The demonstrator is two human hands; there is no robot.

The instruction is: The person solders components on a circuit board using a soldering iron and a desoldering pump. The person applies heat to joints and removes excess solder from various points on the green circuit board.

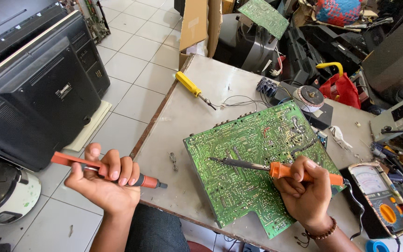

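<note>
A large green circuit board point(253, 158) lies solder side up on the grey worktable point(187, 116). My right hand point(304, 189) grips an orange-handled soldering iron point(276, 169), whose dark tip rests on the board near its left middle. My left hand point(106, 182) holds an orange desoldering pump point(108, 169) level, off the table's left edge over the floor, its nozzle pointing right toward the board.
A yellow-handled screwdriver point(190, 85) lies at the table's far left. An analog multimeter point(381, 198) sits at the right beside tools and wires. Old television sets point(38, 88) stand on the tiled floor at left, a white helmet point(5, 191) below them. Clutter and a cardboard box point(197, 25) fill the back.
</note>
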